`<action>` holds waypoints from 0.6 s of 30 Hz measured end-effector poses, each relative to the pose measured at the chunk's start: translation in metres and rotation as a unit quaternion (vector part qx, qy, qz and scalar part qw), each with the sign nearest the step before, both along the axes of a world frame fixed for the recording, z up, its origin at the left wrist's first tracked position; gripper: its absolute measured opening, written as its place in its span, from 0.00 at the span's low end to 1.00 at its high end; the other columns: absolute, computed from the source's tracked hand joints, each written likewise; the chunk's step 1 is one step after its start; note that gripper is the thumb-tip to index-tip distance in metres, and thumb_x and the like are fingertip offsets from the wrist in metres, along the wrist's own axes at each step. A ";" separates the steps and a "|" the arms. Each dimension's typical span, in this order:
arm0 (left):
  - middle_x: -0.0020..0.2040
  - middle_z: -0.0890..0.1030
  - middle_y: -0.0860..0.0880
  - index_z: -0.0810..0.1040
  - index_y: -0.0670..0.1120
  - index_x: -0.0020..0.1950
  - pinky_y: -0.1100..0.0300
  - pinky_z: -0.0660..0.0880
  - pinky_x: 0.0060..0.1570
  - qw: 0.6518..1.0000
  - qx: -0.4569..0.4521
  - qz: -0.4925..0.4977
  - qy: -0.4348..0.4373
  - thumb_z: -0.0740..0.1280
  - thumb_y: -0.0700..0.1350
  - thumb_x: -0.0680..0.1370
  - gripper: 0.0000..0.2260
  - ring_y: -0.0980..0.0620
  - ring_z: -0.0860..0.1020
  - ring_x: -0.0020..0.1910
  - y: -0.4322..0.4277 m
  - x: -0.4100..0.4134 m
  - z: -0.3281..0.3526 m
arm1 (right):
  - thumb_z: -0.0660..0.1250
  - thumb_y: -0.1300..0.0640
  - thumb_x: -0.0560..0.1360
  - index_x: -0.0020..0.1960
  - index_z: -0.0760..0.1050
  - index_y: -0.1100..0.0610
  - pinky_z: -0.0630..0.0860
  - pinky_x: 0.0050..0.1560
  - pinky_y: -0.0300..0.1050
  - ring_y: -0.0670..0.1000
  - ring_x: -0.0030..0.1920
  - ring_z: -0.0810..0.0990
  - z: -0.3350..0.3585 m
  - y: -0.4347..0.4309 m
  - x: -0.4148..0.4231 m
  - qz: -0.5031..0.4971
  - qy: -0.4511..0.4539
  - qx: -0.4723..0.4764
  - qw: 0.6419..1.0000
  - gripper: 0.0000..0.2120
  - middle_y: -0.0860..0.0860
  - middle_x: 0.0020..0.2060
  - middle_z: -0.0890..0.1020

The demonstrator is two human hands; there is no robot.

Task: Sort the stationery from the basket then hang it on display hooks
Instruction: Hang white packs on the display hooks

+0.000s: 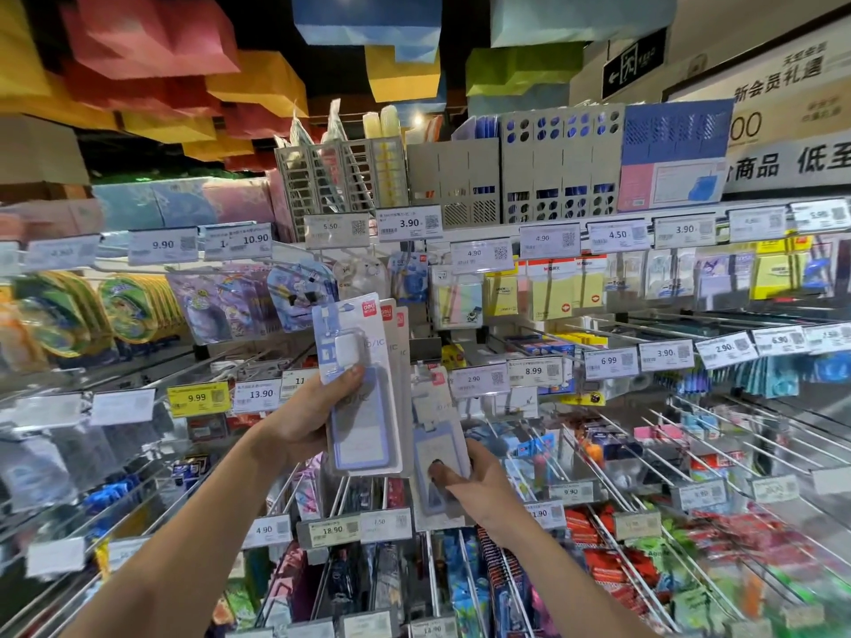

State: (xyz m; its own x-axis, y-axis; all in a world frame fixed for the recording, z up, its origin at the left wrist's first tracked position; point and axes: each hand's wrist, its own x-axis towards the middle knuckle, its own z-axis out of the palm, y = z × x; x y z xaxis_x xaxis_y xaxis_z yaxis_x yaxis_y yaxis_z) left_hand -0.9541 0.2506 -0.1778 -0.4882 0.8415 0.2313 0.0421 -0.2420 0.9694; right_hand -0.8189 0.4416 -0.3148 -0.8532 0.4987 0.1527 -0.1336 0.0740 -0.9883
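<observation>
Fingers (352, 377) of the left hand (304, 421) curl round a fanned stack of card holder packs (364, 421), the thumb pressed across the front pack and the other fingers hidden behind. The right hand (479, 485) pinches a single card holder pack (433, 444), its thumb on the clear front and its fingers wrapped behind the right edge.

Behind the stack stands the display rack (483, 230), filling the view with rows of wire hooks that carry packaged stationery. Above the stack, on the rack's top shelf, grey file boxes (559, 168) stand upright in a row. To the upper right of the stack, yellow sticky notes (552, 287) hang in packs.

The stack itself is held upright in front of the rack's middle, about three packs deep, each with a red logo at its top corner. The single pack sits just below and to the right of the stack, its left edge close against it; whether its top is on a hook cannot be told. A white price tag (410, 223) reading 3.90 is straight above the stack, and a yellow price tag (198, 398) reading 9.99 is to its left.
</observation>
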 end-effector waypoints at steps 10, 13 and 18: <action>0.56 0.85 0.41 0.85 0.45 0.59 0.51 0.82 0.49 0.999 -0.020 -0.027 0.012 0.83 0.61 0.62 0.32 0.43 0.85 0.53 0.000 -0.004 -0.001 | 0.70 0.47 0.78 0.58 0.75 0.54 0.81 0.55 0.50 0.51 0.52 0.83 0.011 0.017 -0.049 -0.064 -0.120 0.190 0.972 0.14 0.50 0.50 0.84; 0.60 0.82 0.37 0.84 0.42 0.61 0.41 0.80 0.58 1.000 -0.018 -0.008 0.000 0.83 0.60 0.63 0.33 0.39 0.83 0.56 0.001 -0.006 -0.003 | 0.66 0.41 0.80 0.68 0.70 0.60 0.77 0.62 0.52 0.58 0.63 0.79 0.012 0.025 -0.066 -0.065 -0.190 0.252 0.947 0.27 0.55 0.62 0.80; 0.62 0.81 0.35 0.77 0.39 0.67 0.40 0.80 0.58 1.000 -0.018 0.006 0.005 0.83 0.60 0.64 0.40 0.37 0.82 0.57 0.003 -0.008 -0.009 | 0.62 0.44 0.83 0.72 0.65 0.60 0.75 0.62 0.51 0.60 0.66 0.77 0.023 0.014 -0.060 -0.128 -0.275 0.336 0.892 0.25 0.59 0.66 0.76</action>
